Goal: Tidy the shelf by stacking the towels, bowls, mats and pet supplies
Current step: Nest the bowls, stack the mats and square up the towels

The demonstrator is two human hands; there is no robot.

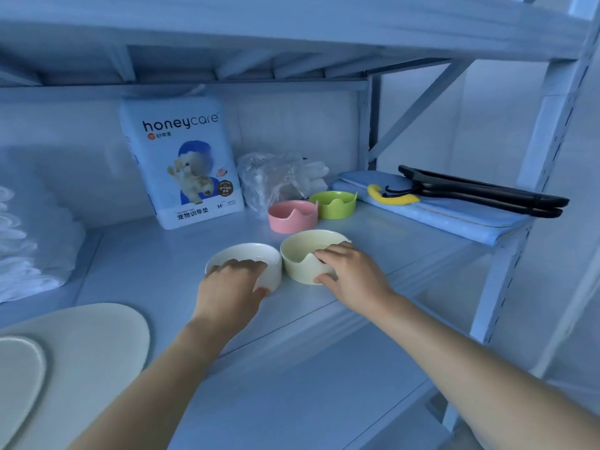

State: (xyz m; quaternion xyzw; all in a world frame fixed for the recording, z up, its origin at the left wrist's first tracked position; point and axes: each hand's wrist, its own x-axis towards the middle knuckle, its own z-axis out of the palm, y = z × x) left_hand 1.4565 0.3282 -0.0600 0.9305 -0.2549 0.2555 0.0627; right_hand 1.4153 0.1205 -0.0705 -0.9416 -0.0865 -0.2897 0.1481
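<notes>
Two pale bowls stand side by side near the shelf's front edge. My left hand (232,280) grips the white bowl (256,254) over its near rim. My right hand (350,271) grips the cream bowl (302,251) at its right side, fingers inside the rim. Behind them sit a pink bowl (292,216) and a green bowl (334,204), touching each other. White folded towels (29,241) lie at the far left. Two pale oval mats (81,345) lie at the lower left.
A honeycare pet pad pack (181,164) stands upright at the back. A crumpled clear plastic bag (272,180) lies beside it. At the right, a folded blue mat (431,209) carries black hangers (480,190) and a yellow piece (393,196). Shelf uprights (519,222) stand at the right.
</notes>
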